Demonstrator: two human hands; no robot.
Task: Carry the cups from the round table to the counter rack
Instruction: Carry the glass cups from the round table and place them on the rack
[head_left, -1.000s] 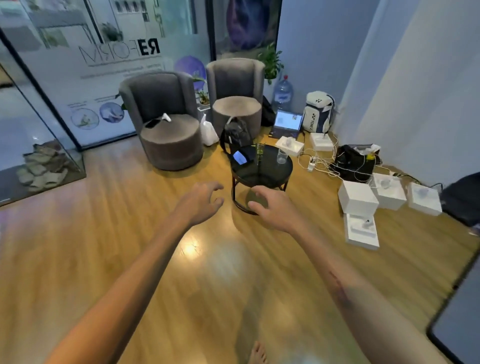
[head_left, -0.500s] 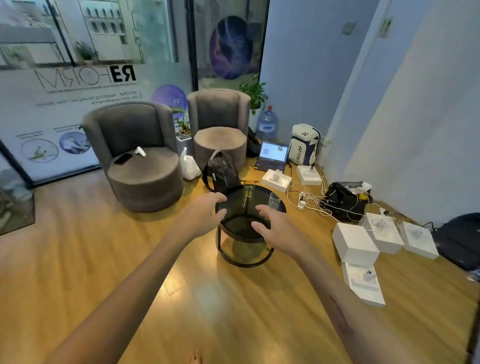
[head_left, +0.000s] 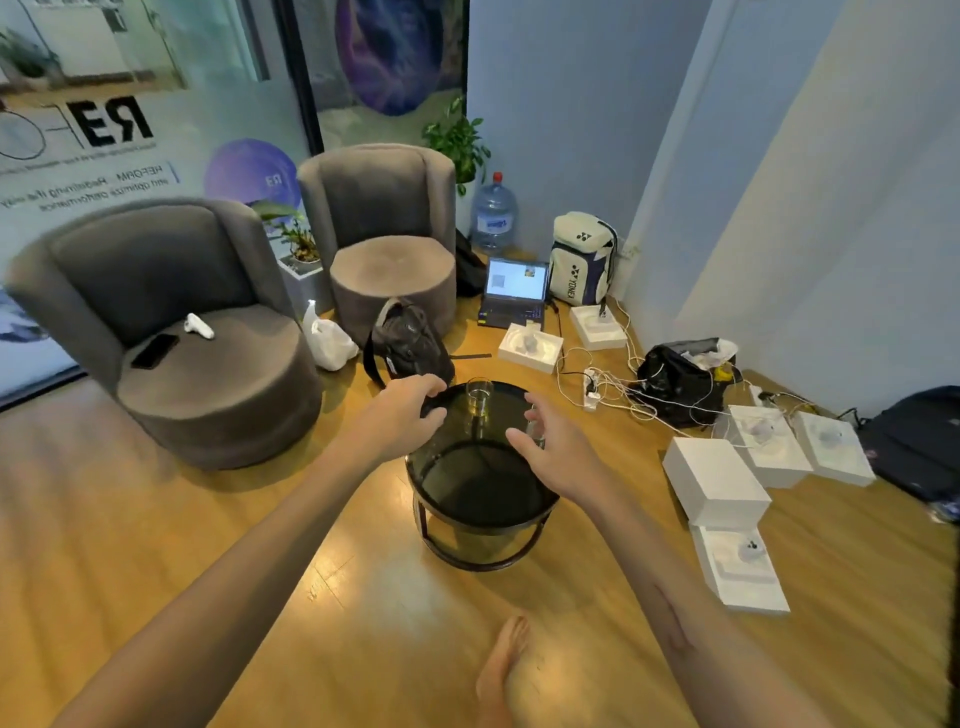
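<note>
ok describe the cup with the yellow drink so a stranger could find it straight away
Find the low round table with the dark glass top, in front of the two grey armchairs. On its far edge stands a clear glass cup holding yellowish liquid. The other cup is mostly hidden behind the right hand.

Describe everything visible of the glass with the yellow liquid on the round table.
The glass is a clear, straight-sided tumbler, standing upright near the far edge of the round table, on its dark glossy top. Yellowish liquid fills roughly its lower part. Nothing grips it: the left hand hovers to its left, the right hand reaches in on its right, fingers spread. Neither hand visibly touches it.
</note>
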